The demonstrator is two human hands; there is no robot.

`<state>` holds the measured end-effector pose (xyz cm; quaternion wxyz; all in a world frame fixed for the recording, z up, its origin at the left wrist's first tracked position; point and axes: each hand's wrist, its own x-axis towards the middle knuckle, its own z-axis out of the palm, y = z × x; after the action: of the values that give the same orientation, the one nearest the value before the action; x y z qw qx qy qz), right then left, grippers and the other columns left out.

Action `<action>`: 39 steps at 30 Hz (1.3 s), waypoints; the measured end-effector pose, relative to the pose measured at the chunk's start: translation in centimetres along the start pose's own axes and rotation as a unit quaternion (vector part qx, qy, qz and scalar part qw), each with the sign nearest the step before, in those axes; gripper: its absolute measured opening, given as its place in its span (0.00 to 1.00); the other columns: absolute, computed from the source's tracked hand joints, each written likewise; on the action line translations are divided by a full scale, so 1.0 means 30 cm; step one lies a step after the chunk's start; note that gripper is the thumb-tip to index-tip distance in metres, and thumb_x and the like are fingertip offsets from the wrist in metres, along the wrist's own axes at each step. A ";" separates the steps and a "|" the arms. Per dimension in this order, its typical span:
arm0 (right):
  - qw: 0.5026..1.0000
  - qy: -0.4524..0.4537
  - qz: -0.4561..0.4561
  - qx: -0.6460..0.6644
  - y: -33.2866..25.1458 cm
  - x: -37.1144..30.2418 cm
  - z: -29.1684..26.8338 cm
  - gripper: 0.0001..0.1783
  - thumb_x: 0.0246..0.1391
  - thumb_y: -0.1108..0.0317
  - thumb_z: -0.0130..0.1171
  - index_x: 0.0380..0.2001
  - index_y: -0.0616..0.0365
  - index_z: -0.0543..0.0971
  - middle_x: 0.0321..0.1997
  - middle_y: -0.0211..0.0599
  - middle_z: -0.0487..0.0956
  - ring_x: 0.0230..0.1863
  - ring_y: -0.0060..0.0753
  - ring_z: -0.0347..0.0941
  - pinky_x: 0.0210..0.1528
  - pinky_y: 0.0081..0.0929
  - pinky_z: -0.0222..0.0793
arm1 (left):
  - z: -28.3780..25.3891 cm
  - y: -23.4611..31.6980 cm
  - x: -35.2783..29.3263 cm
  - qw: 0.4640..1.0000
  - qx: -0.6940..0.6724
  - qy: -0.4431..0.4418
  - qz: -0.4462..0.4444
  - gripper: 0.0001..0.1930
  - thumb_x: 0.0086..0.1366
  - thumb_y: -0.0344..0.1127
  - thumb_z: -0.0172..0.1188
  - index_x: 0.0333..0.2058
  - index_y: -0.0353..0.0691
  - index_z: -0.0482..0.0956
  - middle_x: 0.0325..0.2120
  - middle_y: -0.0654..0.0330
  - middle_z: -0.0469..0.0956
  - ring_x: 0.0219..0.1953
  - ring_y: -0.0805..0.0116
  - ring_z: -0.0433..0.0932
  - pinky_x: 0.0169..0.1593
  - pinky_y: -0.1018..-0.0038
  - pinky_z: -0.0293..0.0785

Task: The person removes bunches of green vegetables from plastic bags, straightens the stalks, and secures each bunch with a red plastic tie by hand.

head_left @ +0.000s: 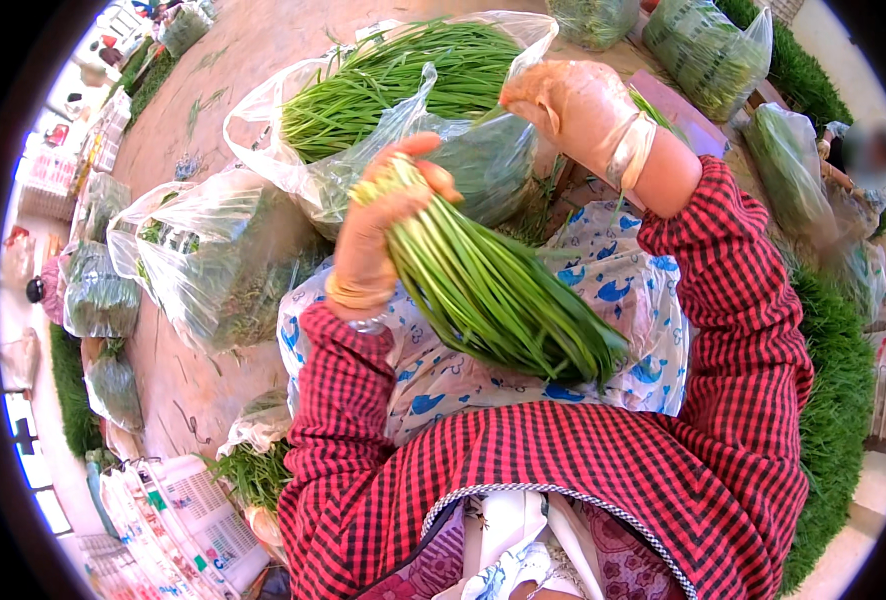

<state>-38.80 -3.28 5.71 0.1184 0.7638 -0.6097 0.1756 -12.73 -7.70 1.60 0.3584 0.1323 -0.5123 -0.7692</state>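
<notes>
A thick bunch of green chives (493, 280) lies slanted across my front, its pale ends in my left hand (383, 215) and its dark leaf tips toward the lower right. The fingers of that hand are wrapped round the pale ends. Yellowish rubber bands circle the left wrist. My right hand (573, 100) is bent down at the right rim of a clear plastic bag (263, 100) heaped with loose chives (413, 75). Its fingers are curled together; whatever they hold is hidden. Pale bands (631, 150) sit round the right wrist.
A white cloth with blue whale prints (653, 330) covers my lap. More filled plastic bags stand at left (233, 260) and far right (708, 55). Printed sacks (193, 520) lie at lower left. Green leaves (833, 420) line the right side, where another person (863, 165) is.
</notes>
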 end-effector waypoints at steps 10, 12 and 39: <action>0.905 0.117 0.024 0.408 -0.055 -0.021 0.007 0.39 0.56 0.52 0.68 0.68 0.52 0.68 0.67 0.46 0.71 0.69 0.38 0.66 0.70 0.42 0.58 | 0.007 0.354 0.055 0.960 0.178 0.125 0.176 0.16 0.67 0.29 0.60 0.52 0.33 0.72 0.38 0.56 0.82 0.42 0.68 0.81 0.47 0.72 0.80; 0.907 0.170 -0.025 0.384 -0.099 -0.008 -0.009 0.40 0.55 0.54 0.70 0.67 0.54 0.68 0.66 0.46 0.72 0.68 0.37 0.67 0.70 0.40 0.58 | 0.043 0.324 0.098 0.959 0.178 0.117 0.188 0.16 0.67 0.28 0.60 0.52 0.33 0.72 0.38 0.56 0.82 0.41 0.69 0.81 0.47 0.74 0.79; 0.943 0.228 0.034 0.241 0.400 -0.287 -0.353 0.35 0.46 0.66 0.68 0.57 0.62 0.68 0.46 0.44 0.80 0.48 0.39 0.78 0.52 0.32 0.73 | 0.737 -0.053 0.676 0.957 0.031 -0.184 0.224 0.25 0.70 0.45 0.59 0.59 0.37 0.71 0.52 0.55 0.76 0.53 0.64 0.76 0.59 0.64 0.71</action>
<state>-53.45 5.83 11.41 0.0606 0.6878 -0.5314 0.4907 -40.37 -5.94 13.25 0.4166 -0.1186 -0.6096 -0.6639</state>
